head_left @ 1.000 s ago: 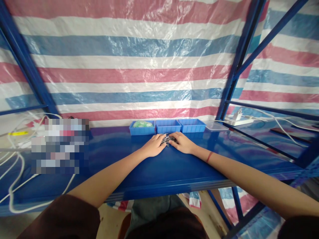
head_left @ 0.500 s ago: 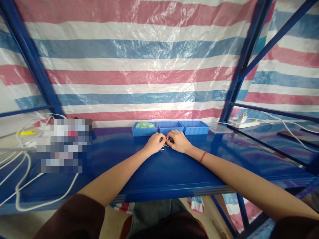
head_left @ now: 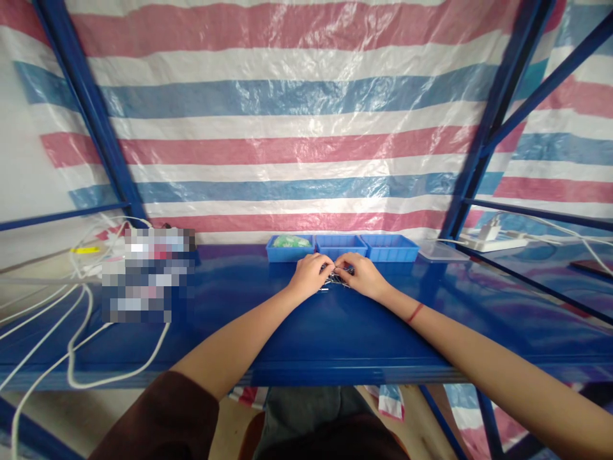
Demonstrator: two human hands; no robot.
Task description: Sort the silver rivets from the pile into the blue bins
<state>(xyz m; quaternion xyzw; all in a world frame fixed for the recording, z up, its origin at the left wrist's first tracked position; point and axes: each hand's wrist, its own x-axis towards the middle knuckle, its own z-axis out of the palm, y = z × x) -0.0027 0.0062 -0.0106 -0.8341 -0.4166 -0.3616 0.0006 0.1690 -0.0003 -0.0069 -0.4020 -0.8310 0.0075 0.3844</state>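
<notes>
A small pile of thin metal pieces point(head_left: 339, 278) lies on the blue table between my hands, in front of the blue bins. My left hand point(head_left: 312, 275) is at the left of the pile, its thumb and fingers pressed together at the pieces. From the right, my right hand point(head_left: 360, 273) pinches at the same spot, its fingertips almost touching those of my left hand. What either pinch holds is too small to make out. One short silvery piece point(head_left: 324, 290) lies apart, nearer the table's front.
Three blue bins stand behind my hands: the left bin point(head_left: 290, 257) with green-and-white packaging, the middle bin point(head_left: 341, 239) and the right bin point(head_left: 390, 253). A clear lid point(head_left: 443, 251), power strip point(head_left: 493, 243), and white cables point(head_left: 115, 383) are also on the table.
The whole view has shifted, so the scene appears farther right. My hands have drawn slightly apart, and more of the metal pile shows between them.
</notes>
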